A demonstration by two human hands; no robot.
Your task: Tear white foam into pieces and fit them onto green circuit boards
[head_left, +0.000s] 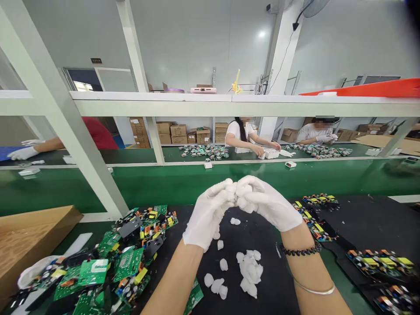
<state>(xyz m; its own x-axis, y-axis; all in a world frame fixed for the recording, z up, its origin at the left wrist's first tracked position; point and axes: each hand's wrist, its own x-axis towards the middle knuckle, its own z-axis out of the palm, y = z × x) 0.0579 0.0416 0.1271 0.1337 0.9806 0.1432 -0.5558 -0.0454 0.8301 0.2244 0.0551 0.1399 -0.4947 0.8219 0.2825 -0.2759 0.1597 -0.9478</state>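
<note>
Both my hands wear white gloves and meet above the black mat [282,280]. My left hand [210,214] and my right hand [265,201] are closed, fingertips pinched together on a small white putty-like lump [236,190] held between them. Below them several small white lumps [247,271] lie scattered on the mat. A pile of green circuit boards [124,258] lies to the left of my left forearm.
Rows of circuit boards [377,260] lie on the right. A brown cardboard box [29,238] stands at the far left. A green conveyor belt [328,177] runs across, behind a white frame post [82,153]. Other people work on the far side.
</note>
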